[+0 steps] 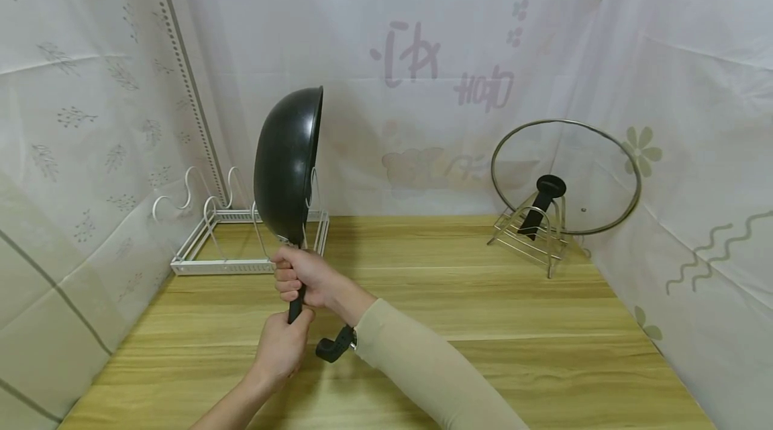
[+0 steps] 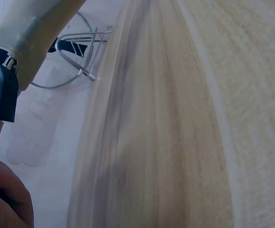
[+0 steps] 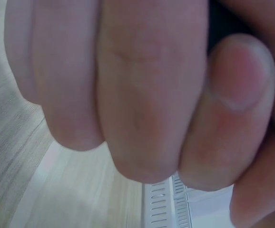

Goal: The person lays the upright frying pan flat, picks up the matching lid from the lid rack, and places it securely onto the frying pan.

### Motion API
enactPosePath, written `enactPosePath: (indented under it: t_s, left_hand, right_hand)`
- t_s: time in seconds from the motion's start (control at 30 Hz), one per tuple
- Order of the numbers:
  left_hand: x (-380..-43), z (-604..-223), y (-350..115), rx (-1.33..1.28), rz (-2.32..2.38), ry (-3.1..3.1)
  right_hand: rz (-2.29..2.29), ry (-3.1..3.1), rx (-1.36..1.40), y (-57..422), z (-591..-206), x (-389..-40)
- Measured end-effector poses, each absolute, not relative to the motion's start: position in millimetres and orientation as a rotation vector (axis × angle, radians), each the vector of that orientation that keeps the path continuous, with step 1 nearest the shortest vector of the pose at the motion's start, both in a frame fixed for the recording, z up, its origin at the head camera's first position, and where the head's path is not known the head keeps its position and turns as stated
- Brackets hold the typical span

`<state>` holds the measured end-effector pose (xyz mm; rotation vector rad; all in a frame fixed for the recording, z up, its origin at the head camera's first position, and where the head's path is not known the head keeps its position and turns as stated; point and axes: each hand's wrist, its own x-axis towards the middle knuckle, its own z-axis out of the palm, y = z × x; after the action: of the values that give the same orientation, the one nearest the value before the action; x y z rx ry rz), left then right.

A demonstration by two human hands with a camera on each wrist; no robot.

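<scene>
In the head view a black wok (image 1: 280, 162) stands on edge, its open side facing right and its handle (image 1: 294, 309) pointing down toward me. My right hand (image 1: 309, 276) grips the handle close to the wok's body. Lower down, my left hand (image 1: 282, 346) grips the handle's end. Curled fingers (image 3: 147, 95) of the right hand fill the right wrist view, with a sliver of black handle between them. The wok is at the right end of a white wire rack (image 1: 223, 267); I cannot tell whether it touches the rack.
A glass lid (image 1: 580, 175) with a black knob leans upright in a small metal wire stand (image 1: 549, 242) at the back right. Printed white curtains hang behind and at both sides of the wood-grain table (image 1: 483, 309). A black wrist mount (image 1: 335, 344) sits on the right wrist.
</scene>
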<state>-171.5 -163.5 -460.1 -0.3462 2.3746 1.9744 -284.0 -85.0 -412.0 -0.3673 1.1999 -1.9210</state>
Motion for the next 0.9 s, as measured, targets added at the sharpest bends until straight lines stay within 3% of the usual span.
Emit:
enactPosePath:
  t_s: [0.9]
  left_hand:
    - [-171, -452, -165, -0.281, 1.943, 2.459]
  right_hand:
    - [-1.932, 1.221, -0.438, -81, -395, -277]
